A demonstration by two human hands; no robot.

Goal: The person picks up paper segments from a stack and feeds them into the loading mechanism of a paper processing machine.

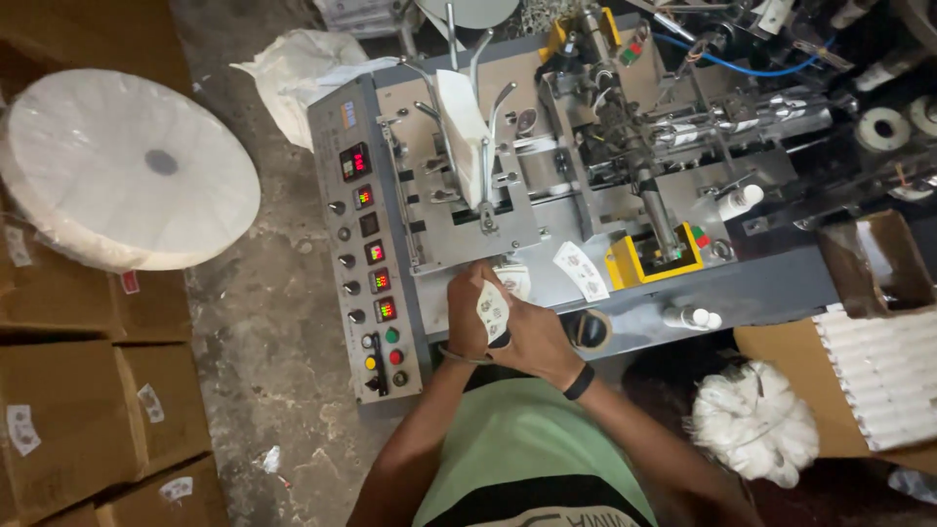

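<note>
Bare concrete floor (264, 322) runs between stacked cardboard boxes (88, 410) with a big paper roll (127, 171) and a grey packing machine (586, 244). At its front edge the left hand (467, 317) and right hand (532, 337) press together, pinching a small printed packet (493, 310) upright, its long axis pointing toward the machine; another packet (581, 270) lies just right.
</note>
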